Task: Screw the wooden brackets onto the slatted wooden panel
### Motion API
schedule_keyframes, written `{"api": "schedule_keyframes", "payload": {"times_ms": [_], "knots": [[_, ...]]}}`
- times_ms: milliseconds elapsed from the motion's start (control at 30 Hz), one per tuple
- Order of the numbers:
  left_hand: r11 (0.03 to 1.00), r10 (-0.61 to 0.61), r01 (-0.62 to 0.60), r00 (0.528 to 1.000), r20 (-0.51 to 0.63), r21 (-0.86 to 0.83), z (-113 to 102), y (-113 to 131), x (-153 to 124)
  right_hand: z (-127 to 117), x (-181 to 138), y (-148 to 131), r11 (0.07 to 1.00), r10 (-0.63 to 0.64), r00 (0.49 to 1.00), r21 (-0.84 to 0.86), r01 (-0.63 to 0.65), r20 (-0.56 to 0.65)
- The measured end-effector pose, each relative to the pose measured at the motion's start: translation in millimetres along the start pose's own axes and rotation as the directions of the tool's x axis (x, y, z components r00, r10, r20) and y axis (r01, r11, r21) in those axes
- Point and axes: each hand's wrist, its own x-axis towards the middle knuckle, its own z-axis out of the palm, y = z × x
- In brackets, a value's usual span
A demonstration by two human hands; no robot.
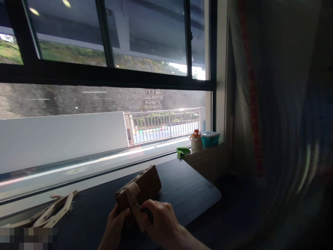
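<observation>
The wooden assembly [145, 182] tilts over the tabletop [187, 187], clasped low by the left hand [114, 222] while the right hand [158, 222] pinches a dark tool [145, 210] against its pale arm, where a slip could jab the left fingers.

I can't read the pixelated lower-left patch [26, 238] | curtain [283, 139] at right blurs | left hand [114, 225] cut by bottom edge

A hobby workspace: dark desk [182, 187] under a window [109, 69], wooden parts [52, 211].
</observation>
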Motion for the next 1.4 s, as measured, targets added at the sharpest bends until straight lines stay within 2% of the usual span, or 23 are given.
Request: {"api": "schedule_keyframes", "payload": {"times_ms": [167, 433, 767, 1067, 1133, 1200, 1300, 1400], "knots": [[1.000, -0.007, 0.007, 1.000, -0.004, -0.018, 3.8, 5.6, -6.3, 1.3, 2.5, -4.0, 0.990, -0.043, 0.999, -0.136, 0.044, 0.007], [0.999, -0.031, 0.031, 0.999, -0.044, -0.014, 9.9, 15.0, -11.6, 0.4, -0.5, -1.5, 0.993, -0.038, 0.999, -0.109, 0.041, 0.033], [0.998, -0.061, 0.061, 0.997, -0.053, -0.008, 5.0, 5.4, -3.7, 2.8, -0.4, -1.2, 0.986, -0.075, 0.997, -0.147, 0.073, -0.009], [0.998, -0.062, 0.061, 0.997, -0.051, -0.026, 1.7, 0.9, 0.3, 0.1, 3.1, -4.1, 0.987, -0.049, 0.998, -0.152, 0.054, 0.036], [0.998, -0.055, 0.054, 0.998, -0.038, -0.032, 0.7, -0.2, 1.1, 0.4, 4.1, -4.5, 0.994, -0.023, 0.999, -0.104, 0.027, 0.041], [0.998, -0.045, 0.044, 0.999, -0.021, -0.034, -0.6, -1.6, 1.2, 1.3, 5.2, -2.9, 0.996, 0.078, 0.996, 0.029, -0.079, 0.033], [0.999, -0.026, 0.026, 1.000, 0.011, -0.028, -2.6, -4.0, 0.9, 2.6, 7.9, 2.7, 0.947, 0.242, 0.969, 0.205, -0.246, 0.045], [1.000, -0.006, 0.007, 0.999, 0.036, -0.024, -2.9, -5.3, 0.1, 1.4, 11.0, 8.1, 0.946, 0.237, 0.970, 0.214, -0.244, 0.057]]}}
